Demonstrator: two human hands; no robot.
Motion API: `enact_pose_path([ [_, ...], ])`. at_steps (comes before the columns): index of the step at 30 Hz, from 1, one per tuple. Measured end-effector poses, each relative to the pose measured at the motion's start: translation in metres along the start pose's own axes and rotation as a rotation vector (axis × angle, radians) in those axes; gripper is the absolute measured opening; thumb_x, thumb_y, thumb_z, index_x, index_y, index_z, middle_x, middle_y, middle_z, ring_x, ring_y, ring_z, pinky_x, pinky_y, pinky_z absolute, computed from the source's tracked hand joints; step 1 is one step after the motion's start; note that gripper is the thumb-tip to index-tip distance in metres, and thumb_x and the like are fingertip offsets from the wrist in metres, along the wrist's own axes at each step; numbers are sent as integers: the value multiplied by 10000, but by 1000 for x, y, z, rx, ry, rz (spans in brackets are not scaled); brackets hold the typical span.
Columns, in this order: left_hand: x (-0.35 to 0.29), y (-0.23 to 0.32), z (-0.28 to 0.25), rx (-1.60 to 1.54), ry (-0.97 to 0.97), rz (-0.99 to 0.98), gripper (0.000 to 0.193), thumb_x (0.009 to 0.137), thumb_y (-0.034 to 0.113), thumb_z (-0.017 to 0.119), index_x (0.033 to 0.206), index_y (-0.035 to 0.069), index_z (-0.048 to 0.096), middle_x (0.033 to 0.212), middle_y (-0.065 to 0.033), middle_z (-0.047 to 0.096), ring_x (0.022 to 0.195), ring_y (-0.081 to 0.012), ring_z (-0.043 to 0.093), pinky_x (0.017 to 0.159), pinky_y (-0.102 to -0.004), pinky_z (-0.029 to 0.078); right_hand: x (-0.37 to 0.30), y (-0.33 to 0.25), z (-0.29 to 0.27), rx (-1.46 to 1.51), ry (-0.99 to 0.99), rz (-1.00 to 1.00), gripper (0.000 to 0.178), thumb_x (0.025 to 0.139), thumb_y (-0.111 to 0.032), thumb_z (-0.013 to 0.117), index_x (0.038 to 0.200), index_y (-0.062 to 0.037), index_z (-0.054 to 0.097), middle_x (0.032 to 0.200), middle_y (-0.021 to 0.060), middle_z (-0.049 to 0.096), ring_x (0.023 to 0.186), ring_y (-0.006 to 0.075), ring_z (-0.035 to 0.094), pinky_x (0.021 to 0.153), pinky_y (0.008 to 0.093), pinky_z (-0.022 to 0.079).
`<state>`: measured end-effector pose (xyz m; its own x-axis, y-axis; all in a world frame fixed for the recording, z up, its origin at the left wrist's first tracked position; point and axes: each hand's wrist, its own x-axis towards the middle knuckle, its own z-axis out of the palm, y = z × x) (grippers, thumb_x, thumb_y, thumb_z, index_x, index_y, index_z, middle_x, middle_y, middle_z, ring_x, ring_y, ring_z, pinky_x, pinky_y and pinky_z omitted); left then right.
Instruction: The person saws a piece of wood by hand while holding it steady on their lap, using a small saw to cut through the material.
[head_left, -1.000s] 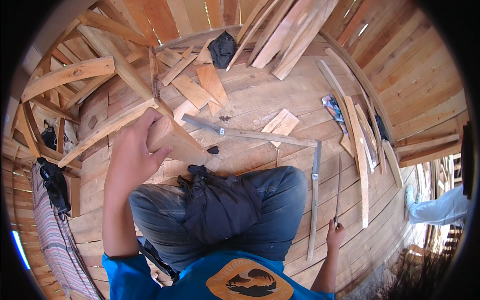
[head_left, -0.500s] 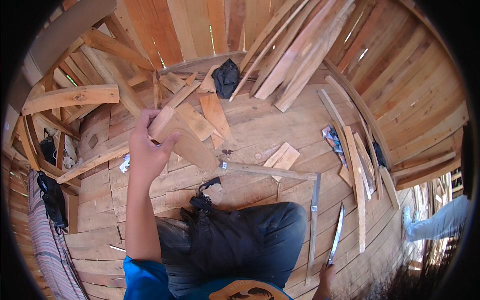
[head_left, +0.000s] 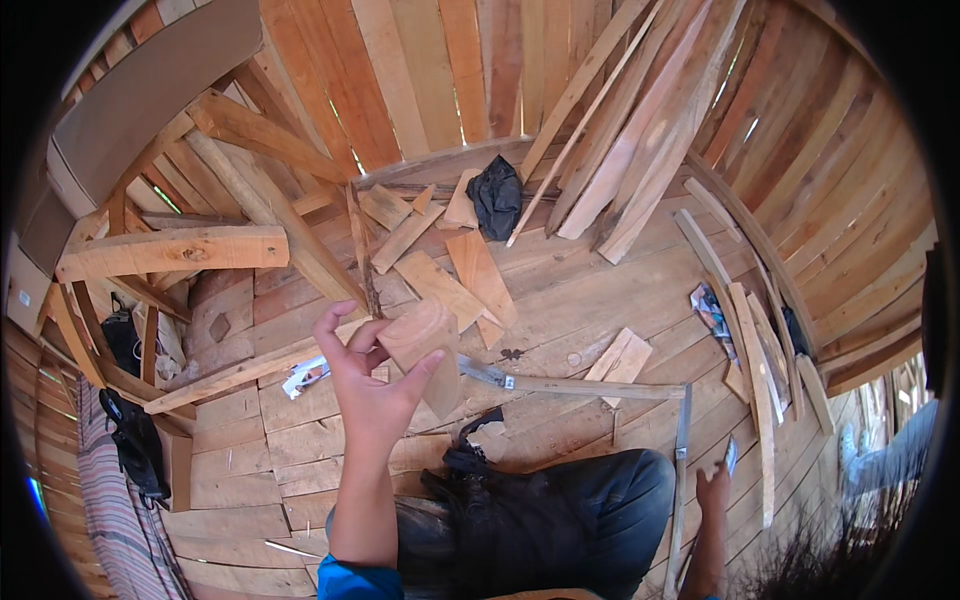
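My left hand grips a small flat wooden board by its edges, thumb on one side and fingers on the other, raised over the floor in front of my lap. Wood grain shows on the board's broad face. To the right of my knee, my right hand is closed round a machete, whose blade shows foreshortened just beyond the fingers. Its handle is mostly hidden by the hand. Between my knee and that hand runs one arm of a grey L-shaped strip lying on the floor.
Wood offcuts and a black bag lie ahead. Long planks lean on the far wall. Narrow strips lie at right, near another person's leg. A wooden frame stands at left, beside a striped cloth.
The view has shifted. My left hand has come nearer and rightward, turning the board. My right hand has lifted forward with the machete, and its blade now looks much shorter.
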<state>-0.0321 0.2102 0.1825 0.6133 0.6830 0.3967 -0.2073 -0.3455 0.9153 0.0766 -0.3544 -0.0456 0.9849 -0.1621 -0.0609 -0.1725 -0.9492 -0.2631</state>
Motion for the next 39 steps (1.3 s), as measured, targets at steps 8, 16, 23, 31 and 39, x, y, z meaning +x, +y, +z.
enact_pose_path([
  [8,-26,-39,45,63,-288,-83,833,639,-13,839,1270,71,302,985,-137,654,960,-202,645,871,-328,493,30,-260,86,-92,-233,-698,452,800,-228,682,1203,-75,545,1117,165,590,1010,357,612,872,501,466],
  [16,-33,-40,57,104,-425,46,577,666,107,856,1125,26,516,967,-145,665,914,-252,666,829,-367,521,45,-276,144,-472,-154,-793,361,788,-196,624,1139,-114,610,1117,123,572,1073,283,557,895,479,432],
  [23,-41,-41,60,173,-414,234,417,680,237,833,974,27,626,945,-130,664,872,-319,651,778,-378,531,58,-282,99,-390,-58,-1045,334,807,-270,653,1054,-49,606,1078,132,586,1077,286,567,887,492,432],
  [31,-47,-75,85,199,-441,141,421,704,222,835,1011,27,622,958,-135,666,883,-313,665,769,-367,535,82,-225,-35,-180,82,-778,251,964,-273,523,875,-38,522,701,185,639,634,386,642,566,491,503],
  [39,-9,-142,199,508,-601,57,413,740,264,786,1051,36,636,1029,-139,662,952,-330,647,824,-395,517,55,-159,-101,409,35,-470,234,1000,-218,506,873,-22,512,548,56,533,433,156,522,402,315,393],
])
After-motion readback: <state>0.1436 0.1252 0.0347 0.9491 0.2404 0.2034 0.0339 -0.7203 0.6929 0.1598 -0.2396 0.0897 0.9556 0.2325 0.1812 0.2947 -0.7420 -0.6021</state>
